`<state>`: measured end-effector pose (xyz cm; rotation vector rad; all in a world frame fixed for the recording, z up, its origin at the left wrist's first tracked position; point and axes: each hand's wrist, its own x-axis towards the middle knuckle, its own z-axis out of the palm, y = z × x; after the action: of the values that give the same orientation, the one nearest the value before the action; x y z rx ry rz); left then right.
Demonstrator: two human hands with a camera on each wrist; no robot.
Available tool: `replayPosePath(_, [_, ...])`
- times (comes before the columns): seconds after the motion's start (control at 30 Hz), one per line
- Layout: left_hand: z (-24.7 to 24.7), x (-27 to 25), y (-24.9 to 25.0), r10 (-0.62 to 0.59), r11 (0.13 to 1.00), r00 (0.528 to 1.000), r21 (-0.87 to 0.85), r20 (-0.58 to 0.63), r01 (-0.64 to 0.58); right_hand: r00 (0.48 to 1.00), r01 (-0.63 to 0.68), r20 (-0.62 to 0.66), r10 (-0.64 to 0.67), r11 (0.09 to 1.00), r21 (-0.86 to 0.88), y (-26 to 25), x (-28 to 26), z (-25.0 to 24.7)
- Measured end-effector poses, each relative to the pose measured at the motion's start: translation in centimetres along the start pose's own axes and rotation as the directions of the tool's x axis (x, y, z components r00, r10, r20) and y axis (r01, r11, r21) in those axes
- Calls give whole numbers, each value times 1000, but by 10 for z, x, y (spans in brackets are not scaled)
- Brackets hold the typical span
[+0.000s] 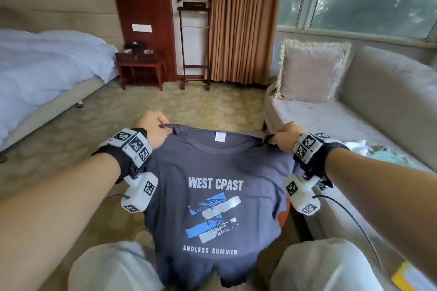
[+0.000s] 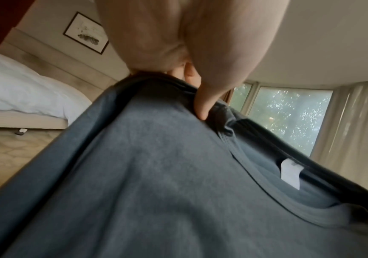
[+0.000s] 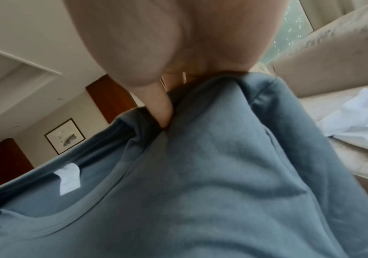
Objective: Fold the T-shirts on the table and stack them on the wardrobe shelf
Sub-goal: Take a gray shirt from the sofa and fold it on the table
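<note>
Grey T-shirt (image 1: 214, 196) pinched at shoulders by left hand (image 1: 152, 129), right hand (image 1: 287, 137)

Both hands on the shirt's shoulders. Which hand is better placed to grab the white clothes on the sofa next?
Probably right. The right hand is on the sofa side, nearer the white clothes; the left hand would have to cross the shirt.

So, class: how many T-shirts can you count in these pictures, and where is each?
1 for certain: the dark grey T-shirt, held up at its shoulders by the left hand and right hand. The crumpled light fabric on the sofa may be more.
</note>
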<state>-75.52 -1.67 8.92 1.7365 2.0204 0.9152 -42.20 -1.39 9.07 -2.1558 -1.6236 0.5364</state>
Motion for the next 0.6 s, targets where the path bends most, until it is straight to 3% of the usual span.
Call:
replayPosePath(0.17, [48,39,-27,-116,993,992,22,-53,117,998,46,-33,-46,999,-8,15,47,46])
replayPosePath(0.37, [99,85,-58,-240,968,971,84,5,238,997,-63,-44,64,998,12,29,100,97])
replayPosePath(0.6, [143,144,-87,-342,851,933,457,111,257,987,-161,-7,162,974,-160,45,165,151])
